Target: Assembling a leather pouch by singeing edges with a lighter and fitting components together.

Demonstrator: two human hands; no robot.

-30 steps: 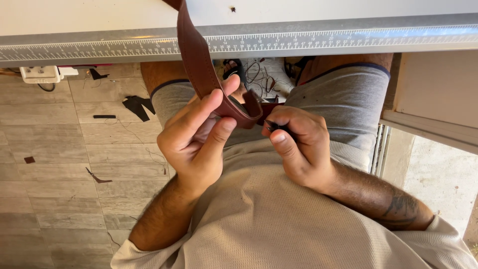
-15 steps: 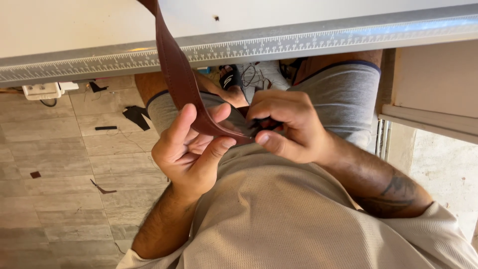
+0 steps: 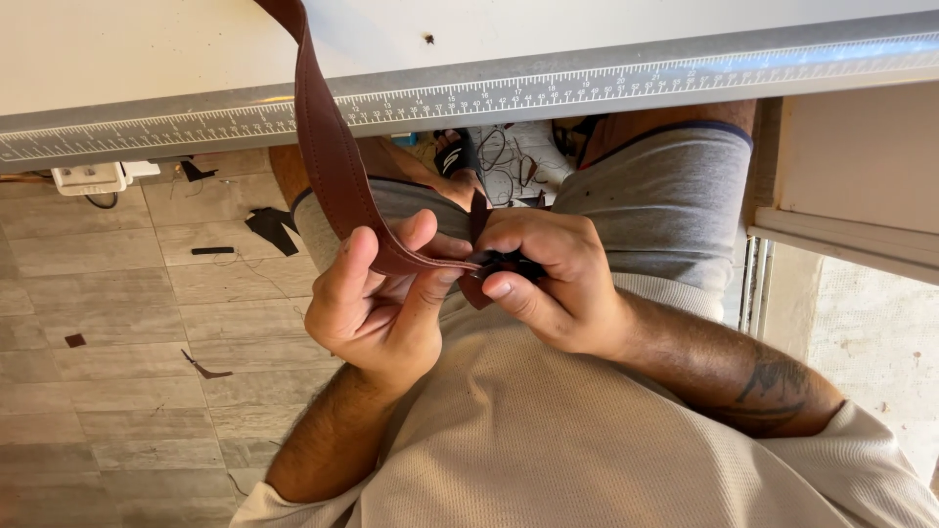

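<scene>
Both hands pinch stitched brown leather strap [image 3: 328, 147]; L hand [image 3: 377, 308], R hand [image 3: 548, 279].

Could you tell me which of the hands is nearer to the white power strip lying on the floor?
Left. The left hand, holding the brown leather strap, sits on the same side as the white power strip, while the right hand pinches the strap's end farther away.
</scene>
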